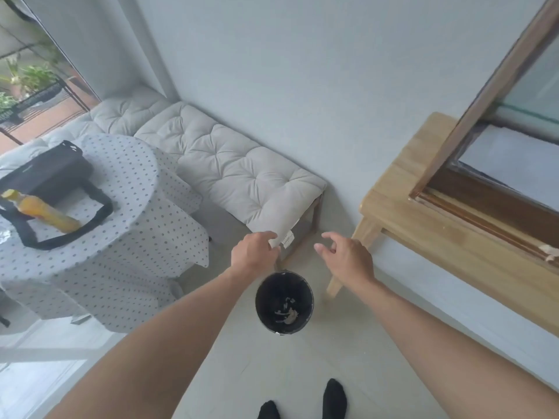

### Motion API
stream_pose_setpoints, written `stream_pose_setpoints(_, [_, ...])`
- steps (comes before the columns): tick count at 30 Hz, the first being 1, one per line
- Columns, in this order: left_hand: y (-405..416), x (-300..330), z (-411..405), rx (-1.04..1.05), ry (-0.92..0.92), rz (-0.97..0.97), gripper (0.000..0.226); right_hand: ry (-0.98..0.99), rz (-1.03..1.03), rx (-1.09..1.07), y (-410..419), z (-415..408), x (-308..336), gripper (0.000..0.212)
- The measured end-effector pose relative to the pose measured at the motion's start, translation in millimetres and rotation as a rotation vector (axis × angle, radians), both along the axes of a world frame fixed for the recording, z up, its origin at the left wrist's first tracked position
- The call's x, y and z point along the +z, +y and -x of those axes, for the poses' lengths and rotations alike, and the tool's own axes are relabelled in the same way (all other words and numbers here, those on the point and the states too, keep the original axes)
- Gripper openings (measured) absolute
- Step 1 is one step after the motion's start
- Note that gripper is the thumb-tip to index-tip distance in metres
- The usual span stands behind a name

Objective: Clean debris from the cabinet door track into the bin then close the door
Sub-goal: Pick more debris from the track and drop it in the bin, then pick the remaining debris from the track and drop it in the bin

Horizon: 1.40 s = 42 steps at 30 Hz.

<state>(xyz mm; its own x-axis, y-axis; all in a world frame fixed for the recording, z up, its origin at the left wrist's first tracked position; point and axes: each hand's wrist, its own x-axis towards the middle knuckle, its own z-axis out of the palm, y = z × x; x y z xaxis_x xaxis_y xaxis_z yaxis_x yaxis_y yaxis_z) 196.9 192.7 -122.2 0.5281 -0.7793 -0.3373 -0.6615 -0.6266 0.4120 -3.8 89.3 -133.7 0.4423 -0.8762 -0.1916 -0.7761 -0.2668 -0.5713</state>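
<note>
Bin [284, 302] on the floor just ahead of the feet, pale scraps already lying inside. Left hand [252, 252] and right hand [348, 257] both above it, fingers loosely spread, holding nothing. Farther right, cabinet door [472, 116] stands open; track [484, 228] shows a chip near its right end. Judged: partly cleaned, closing left.
</note>
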Motion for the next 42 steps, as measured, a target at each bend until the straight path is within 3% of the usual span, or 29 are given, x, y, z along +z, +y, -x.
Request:
stream_pose_setpoints(15, [-90,140,103,-0.314,-0.077,0.366,0.042,-0.068,0.286,-0.369,-19,135,139,0.041])
stream_pose_setpoints(30, [-155,149,258,-0.614,-0.046,0.401,0.036,-0.027,0.297,-0.658,-27,283,149,0.045])
stream_pose_setpoints(35, [-169,138,299,-0.677,-0.012,0.364,0.037,0.076,0.310,-0.634,-33,302,143,0.045])
stream_pose_setpoints(42, [-183,122,341,-0.774,-0.053,0.349,0.032,0.409,0.391,-0.507,-39,305,130,0.027])
